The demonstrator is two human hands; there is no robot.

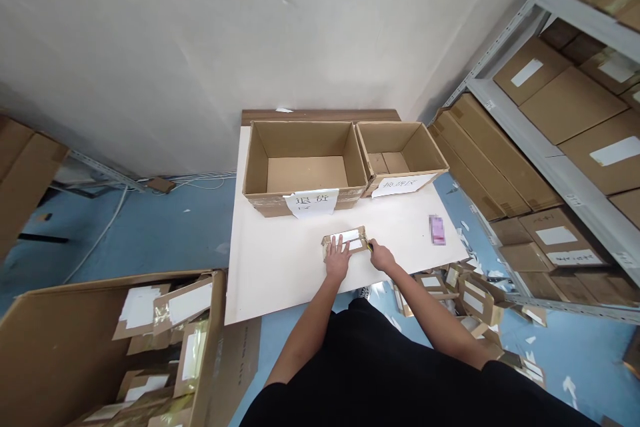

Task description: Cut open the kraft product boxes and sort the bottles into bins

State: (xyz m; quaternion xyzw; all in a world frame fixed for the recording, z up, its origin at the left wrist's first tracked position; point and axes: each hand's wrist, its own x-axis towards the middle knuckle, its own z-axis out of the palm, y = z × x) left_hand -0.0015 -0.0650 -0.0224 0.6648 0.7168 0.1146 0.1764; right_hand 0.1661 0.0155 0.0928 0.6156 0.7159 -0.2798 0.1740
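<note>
Hands (pixel 338 259) at carton (pixel 355 236), gripped tool (pixel 370 246) mostly hidden

A plain, pale grey wall (pixel 200 33) rises behind the white-topped table (pixel 260 273), whose far edge shows a dark brown wooden strip (pixel 320 115). The floor (pixel 200 227) is blue, littered with white scraps at right; pale cables (pixel 215 176) run along the wall's foot at left. Grey metal shelving (pixel 531 151) lines the right side. The light is soft.

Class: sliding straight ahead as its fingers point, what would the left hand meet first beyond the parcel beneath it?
Probably the left hand would meet the larger open box, at its front wall; depth is unclear.
</note>
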